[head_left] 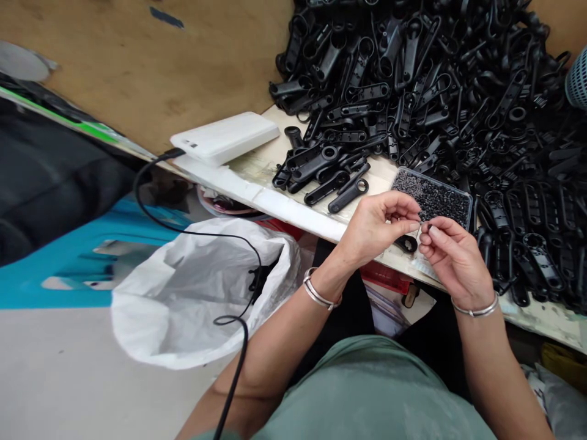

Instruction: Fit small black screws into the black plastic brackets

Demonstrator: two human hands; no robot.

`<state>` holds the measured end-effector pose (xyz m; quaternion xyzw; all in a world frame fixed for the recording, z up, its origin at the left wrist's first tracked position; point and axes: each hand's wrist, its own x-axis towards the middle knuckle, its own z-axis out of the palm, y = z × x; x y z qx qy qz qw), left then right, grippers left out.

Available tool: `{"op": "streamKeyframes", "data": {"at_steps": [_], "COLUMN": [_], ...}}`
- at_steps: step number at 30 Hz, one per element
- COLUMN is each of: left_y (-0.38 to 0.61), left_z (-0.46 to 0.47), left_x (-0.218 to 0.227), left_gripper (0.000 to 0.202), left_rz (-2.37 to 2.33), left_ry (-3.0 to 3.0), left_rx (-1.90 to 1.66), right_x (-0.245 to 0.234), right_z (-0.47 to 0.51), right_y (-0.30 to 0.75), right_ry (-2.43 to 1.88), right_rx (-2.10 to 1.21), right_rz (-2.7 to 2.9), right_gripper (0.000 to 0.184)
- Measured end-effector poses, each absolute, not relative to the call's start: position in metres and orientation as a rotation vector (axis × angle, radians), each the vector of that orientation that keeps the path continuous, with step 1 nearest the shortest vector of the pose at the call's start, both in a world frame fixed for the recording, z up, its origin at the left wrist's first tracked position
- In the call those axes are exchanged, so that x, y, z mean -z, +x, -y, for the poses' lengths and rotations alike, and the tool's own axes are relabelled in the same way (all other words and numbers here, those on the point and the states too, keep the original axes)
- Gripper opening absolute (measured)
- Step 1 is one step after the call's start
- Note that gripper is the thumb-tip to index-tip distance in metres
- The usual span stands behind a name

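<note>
My left hand (378, 225) and my right hand (452, 256) meet at the table's near edge, fingertips pinched together on a small dark part that is too small to name. Under the left hand the end of a black plastic handle piece (407, 244) shows. Just beyond the fingers lies a clear shallow tray (465, 197) filled with tiny black pieces. A large heap of black plastic handle parts (440, 91) covers the table behind it, with a few loose ones (328, 174) to the left.
A white power bank (224, 137) lies at the table's left end, its black cable (197, 232) trailing down. Below the edge stands a white plastic bag (192, 293) beside a blue stool (68, 256). A wooden board (160, 67) backs the table.
</note>
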<state>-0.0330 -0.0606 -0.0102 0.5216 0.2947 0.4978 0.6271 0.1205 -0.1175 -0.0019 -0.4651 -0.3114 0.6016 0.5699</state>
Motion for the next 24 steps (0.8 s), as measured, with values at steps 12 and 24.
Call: {"op": "streamKeyframes", "data": {"at_steps": [12,24], "left_y": [-0.031,-0.028], "left_z": [0.066,0.072], "left_x": [0.012,0.017], "left_gripper": [0.017,0.018], "left_rz": [-0.661,-0.696], "left_ry": [1.145,1.111], "left_rx": [-1.112,-1.076], "right_x": [0.009,0.011], "right_z": [0.125,0.132], "right_y": [0.123,0.106], "right_ry": [-1.041,-1.128], "right_rx": [-1.482,-1.218], "right_rz": [0.644,0.780], "right_gripper": [0.025,0.015]}}
